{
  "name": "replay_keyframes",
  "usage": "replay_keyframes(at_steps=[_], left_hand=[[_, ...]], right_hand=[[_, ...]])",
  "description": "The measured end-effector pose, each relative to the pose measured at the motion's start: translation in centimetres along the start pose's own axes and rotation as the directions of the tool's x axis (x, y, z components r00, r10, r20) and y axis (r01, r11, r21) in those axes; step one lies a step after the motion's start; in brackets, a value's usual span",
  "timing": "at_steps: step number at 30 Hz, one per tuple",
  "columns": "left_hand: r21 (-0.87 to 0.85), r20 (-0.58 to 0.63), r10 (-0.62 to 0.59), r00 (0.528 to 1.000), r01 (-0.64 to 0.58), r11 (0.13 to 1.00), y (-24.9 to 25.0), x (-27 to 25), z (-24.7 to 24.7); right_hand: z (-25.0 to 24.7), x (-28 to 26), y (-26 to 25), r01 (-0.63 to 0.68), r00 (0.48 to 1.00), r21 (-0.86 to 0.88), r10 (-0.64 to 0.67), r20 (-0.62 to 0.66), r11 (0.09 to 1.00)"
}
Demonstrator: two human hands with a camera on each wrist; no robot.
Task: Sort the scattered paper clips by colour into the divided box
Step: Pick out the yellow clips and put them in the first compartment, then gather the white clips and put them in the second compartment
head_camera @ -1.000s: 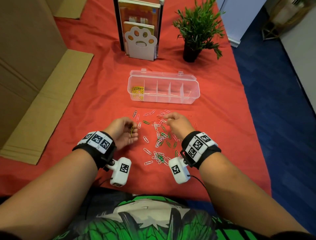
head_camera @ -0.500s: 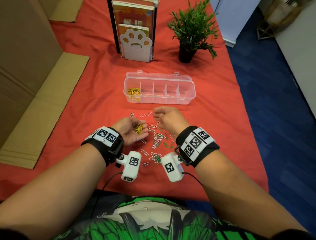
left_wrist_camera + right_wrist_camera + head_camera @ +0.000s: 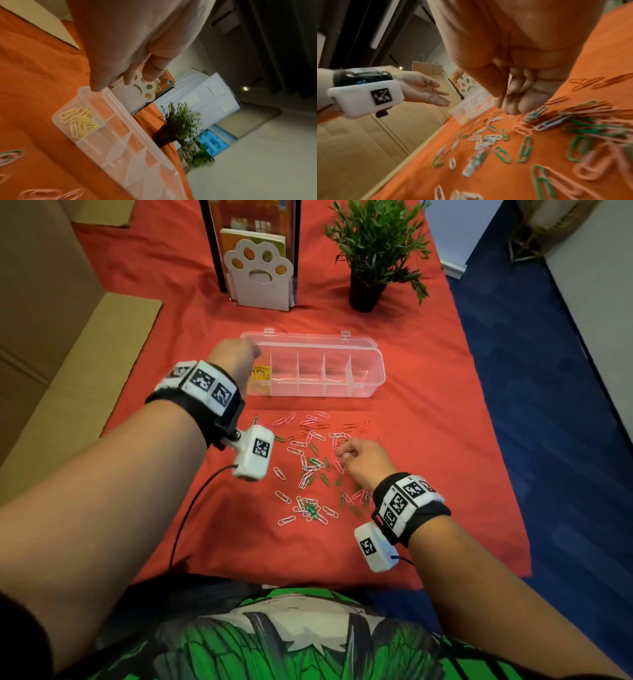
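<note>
The clear divided box (image 3: 342, 340) lies open across the red cloth. Yellow clips (image 3: 262, 372) fill its leftmost compartment; the other compartments look bare. My left hand (image 3: 233, 357) hovers over that left end with its fingers straight and nothing in it, as the right wrist view of the left hand (image 3: 426, 92) shows. In the left wrist view the yellow clips (image 3: 80, 123) sit just below my left hand (image 3: 120, 47). Pink, white and green scattered clips (image 3: 311, 470) lie in front of the box. My right hand (image 3: 359, 458) rests curled at the pile's right side; I see no clip in its fingers (image 3: 513, 105).
A white paw-shaped book holder (image 3: 258, 273) and a potted plant (image 3: 373, 244) stand behind the box. Flattened cardboard (image 3: 68, 354) lies along the left. The table's right edge drops to blue floor (image 3: 548, 405). A wrist camera cable (image 3: 191, 501) trails over the cloth.
My left hand, which cupped yellow clips beside the pile, has moved up to the box's left end and now holds none. My right hand drew back a little toward me.
</note>
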State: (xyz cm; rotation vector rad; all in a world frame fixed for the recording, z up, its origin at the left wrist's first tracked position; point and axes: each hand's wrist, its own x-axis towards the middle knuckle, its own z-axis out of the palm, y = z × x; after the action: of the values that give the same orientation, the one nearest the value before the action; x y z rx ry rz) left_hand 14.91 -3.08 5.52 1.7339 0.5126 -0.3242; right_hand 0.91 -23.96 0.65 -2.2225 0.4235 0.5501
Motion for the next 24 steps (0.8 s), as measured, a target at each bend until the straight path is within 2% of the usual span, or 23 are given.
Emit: replay_keyframes(at_steps=[2,4,6,9,11,13,16,19,20,22,24], left_hand=[[0.14,0.057,0.081,0.995,-0.089,0.986,-1.3,-1.8,0.7],[0.27,0.17,0.148,0.974,-0.191,0.944,-4.5,-4.4,1.2],[0.468,0.319,0.15,0.936,-0.293,0.834,-8.2,-6.8,1.3],[0.636,0.49,0.119,0.863,-0.448,0.628,-12.5,-9.3,0.9],[0.669,0.564,0.158,0.81,-0.561,0.487,-14.0,-10.2,0.9],[0.661,0.602,0.211,0.77,-0.629,0.409,-14.6,-10.6,1.1],[0.663,0.64,0.228,0.734,-0.677,0.319,-15.0,-10.8,1.2],[0.681,0.634,0.222,0.741,-0.671,0.295,-15.7,-10.7,1.4],[0.681,0.626,0.222,0.748,-0.662,0.313,-15.8,-10.7,1.3],[0.646,0.586,0.249,0.772,-0.629,0.432,-15.7,-10.5,1.2],[0.616,0.515,0.206,0.832,-0.526,0.586,-15.1,-10.3,1.0]], right_hand=[[0.1,-0.6,0.3,0.045,0.999,-0.153,-0.045,0.008,0.987],[0.7,-1.5,0.5,0.115,0.993,-0.277,-0.1,0.067,0.954],[1.8,-2.6,0.7,0.191,0.978,-0.378,-0.145,0.147,0.906],[3.4,-4.0,1.6,0.272,0.96,-0.507,-0.19,0.208,0.818],[4.4,-4.9,2.1,0.289,0.957,-0.569,-0.211,0.199,0.77],[5.2,-5.7,2.2,0.318,0.948,-0.616,-0.259,0.186,0.721],[5.6,-6.0,2.2,0.336,0.941,-0.669,-0.272,0.203,0.663],[5.6,-5.8,2.6,0.355,0.931,-0.681,-0.312,0.191,0.64],[5.5,-5.6,2.8,0.359,0.929,-0.676,-0.312,0.197,0.644],[5.0,-5.0,2.9,0.324,0.946,-0.586,-0.272,0.179,0.742],[4.1,-4.2,2.5,0.215,0.976,-0.394,-0.18,0.125,0.893]])
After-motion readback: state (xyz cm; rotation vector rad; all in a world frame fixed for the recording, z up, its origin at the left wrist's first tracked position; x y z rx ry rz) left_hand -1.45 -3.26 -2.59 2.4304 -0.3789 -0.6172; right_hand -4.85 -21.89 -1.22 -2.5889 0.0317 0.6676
